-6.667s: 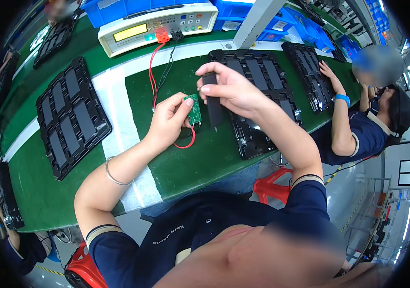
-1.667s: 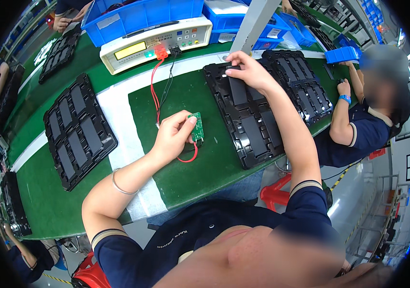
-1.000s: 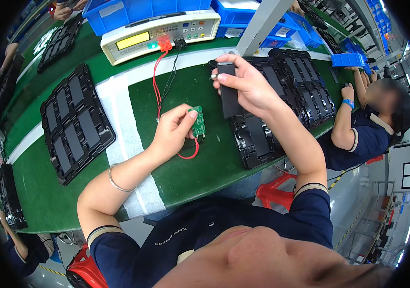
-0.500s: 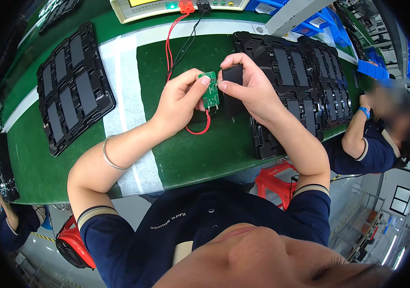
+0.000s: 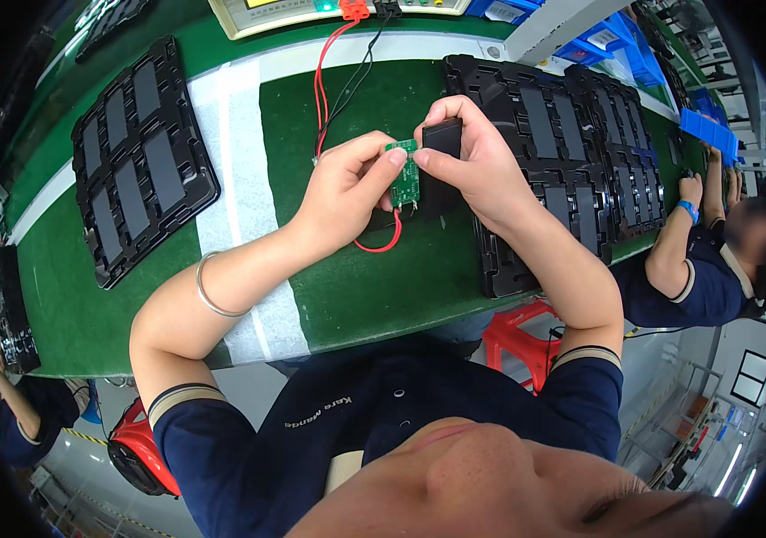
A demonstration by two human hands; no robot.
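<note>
My left hand [image 5: 343, 193] pinches a small green circuit board [image 5: 406, 186] between thumb and fingers, over the middle of the bench. From the board's lower end a red wire [image 5: 390, 247] loops back under the hand. My right hand [image 5: 482, 166] is closed on a flat black rectangular piece, like a battery cell [image 5: 442, 137], tilted beside the board. The right thumb tip meets the board's upper right edge. Whether the black piece and the board touch is hidden by the fingers. Red and black test leads [image 5: 319, 90] run from a bench instrument [image 5: 302, 18] toward my left hand.
A black tray [image 5: 168, 121] with grey flat pieces lies left, past a white strip [image 5: 262, 314] on the green bench [image 5: 374, 314]. More black trays [image 5: 513, 90] lie right. Blue bins [image 5: 706, 130] stand far right. Co-workers [image 5: 697, 278] sit at both sides; a red stool [image 5: 513, 341] stands below.
My hands have drawn closer together, and the right thumb now reaches the board's edge. The black piece has tilted slightly. At the right, another arm reaches up by the blue bin.
</note>
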